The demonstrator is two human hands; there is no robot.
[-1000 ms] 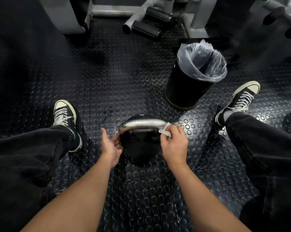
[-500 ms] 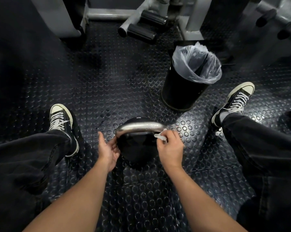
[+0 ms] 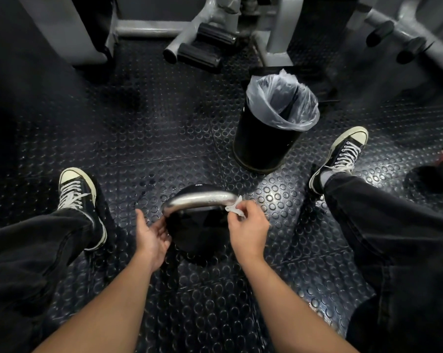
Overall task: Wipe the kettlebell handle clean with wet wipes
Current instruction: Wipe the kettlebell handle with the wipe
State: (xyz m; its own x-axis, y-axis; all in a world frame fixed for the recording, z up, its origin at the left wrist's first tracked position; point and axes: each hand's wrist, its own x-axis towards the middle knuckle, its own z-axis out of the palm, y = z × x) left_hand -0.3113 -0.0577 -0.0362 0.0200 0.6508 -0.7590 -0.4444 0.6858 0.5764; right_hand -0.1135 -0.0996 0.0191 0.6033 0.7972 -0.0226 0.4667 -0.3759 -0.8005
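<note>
A black kettlebell [image 3: 197, 234] stands on the studded rubber floor between my legs. Its shiny metal handle [image 3: 201, 199] arches across the top. My right hand [image 3: 248, 229] pinches a crumpled white wet wipe [image 3: 234, 206] against the right end of the handle. My left hand [image 3: 151, 235] is beside the kettlebell's left side, just below the handle's left end, fingers apart and curved toward the ball; I cannot tell whether it touches.
A black bin [image 3: 266, 143] with a clear plastic liner stands on the floor beyond the kettlebell to the right. My two sneakered feet [image 3: 76, 192] [image 3: 342, 156] flank the space. Grey gym machine frames [image 3: 210, 39] with padded rollers fill the back.
My right hand has loosened from a fuller grip to a fingertip pinch on the wipe at the handle's right end. My left hand has slipped slightly lower beside the ball.
</note>
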